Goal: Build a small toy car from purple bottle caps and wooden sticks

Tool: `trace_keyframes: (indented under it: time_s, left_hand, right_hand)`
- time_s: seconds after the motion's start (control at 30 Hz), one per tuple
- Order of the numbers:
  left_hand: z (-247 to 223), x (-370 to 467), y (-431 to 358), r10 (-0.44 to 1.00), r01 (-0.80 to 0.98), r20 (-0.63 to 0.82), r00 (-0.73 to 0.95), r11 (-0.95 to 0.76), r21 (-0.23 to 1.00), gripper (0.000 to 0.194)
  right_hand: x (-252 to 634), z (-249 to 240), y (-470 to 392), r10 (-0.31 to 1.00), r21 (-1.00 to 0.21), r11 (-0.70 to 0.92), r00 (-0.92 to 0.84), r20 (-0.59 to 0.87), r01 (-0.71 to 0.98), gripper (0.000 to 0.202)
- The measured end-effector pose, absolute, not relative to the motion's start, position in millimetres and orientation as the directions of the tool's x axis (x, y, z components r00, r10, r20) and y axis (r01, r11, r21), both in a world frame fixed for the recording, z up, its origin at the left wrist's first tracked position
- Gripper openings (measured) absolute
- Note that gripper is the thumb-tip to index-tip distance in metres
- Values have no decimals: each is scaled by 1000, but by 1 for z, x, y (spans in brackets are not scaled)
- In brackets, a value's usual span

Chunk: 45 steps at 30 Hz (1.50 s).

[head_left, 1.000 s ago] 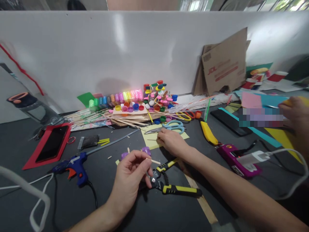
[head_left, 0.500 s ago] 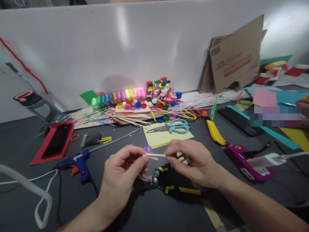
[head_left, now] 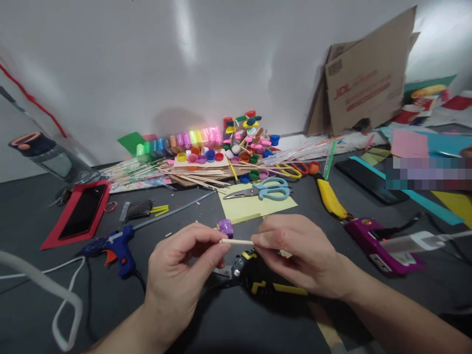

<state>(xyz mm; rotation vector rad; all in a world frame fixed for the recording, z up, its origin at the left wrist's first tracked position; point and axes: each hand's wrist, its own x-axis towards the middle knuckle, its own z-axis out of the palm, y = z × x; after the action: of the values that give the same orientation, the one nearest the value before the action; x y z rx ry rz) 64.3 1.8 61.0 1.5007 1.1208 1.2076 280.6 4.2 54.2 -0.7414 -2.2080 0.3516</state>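
A short pale wooden stick is held level between my two hands. The thumb and forefinger of my left hand pinch its left end. My right hand pinches the right end, with its fingertips partly covering it. Just behind the stick sits a small purple pot. Under my hands lies a pair of pliers with black and yellow handles, its jaws pointing left and partly hidden by my left hand. Blue-handled scissors rest on a pale yellow sheet beyond.
A blue glue gun with cables lies left, near a phone on red card. Paint pots and wooden sticks crowd the back. A yellow cutter and purple power bank lie right. A person's hand shows at the far right edge.
Two sticks showed apart between my hands; now only one can be made out. My right fingers have curled in closer. The view has shifted slightly, showing more of the purple pot.
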Motion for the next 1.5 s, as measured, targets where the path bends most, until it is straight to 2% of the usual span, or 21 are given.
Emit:
trace_keyframes:
  time_s: [0.4,0.57,0.63,0.73,0.8,1.13,1.3,1.43,1.5]
  left_hand:
    - [59,62,1,958,182,225,176,-257,949,7]
    - [62,63,2,966,168,189,174,-218,961,7]
    - [63,64,3,975,120,143,173,-165,979,8]
    - [62,65,2,983,4,41,176,-42,999,9]
    - [60,66,1,983,-62,-1,181,13,998,9]
    - [56,69,-3,963,-166,-102,250,146,975,4]
    - [56,65,-4,950,-174,-63,306,121,977,14]
    - [60,69,-2,962,-87,-27,271,53,995,6]
    - [61,70,-1,965,-18,12,263,-8,1000,7]
  right_hand:
    - [282,53,7,566,-382,823,-564,601,420,18]
    - [284,52,7,551,-354,833,-581,600,425,16]
    - [284,54,7,580,-392,814,-561,591,428,15]
    - [281,58,4,689,-530,724,-489,535,441,7]
    - [277,60,2,745,-601,665,-461,483,444,10]
    - [267,64,-4,807,-729,570,-425,410,378,19]
    - [270,66,-4,842,-760,523,-370,392,386,20]
    - [271,66,-4,846,-772,513,-374,380,377,19]
    - [272,66,-4,846,-775,508,-387,367,377,20]
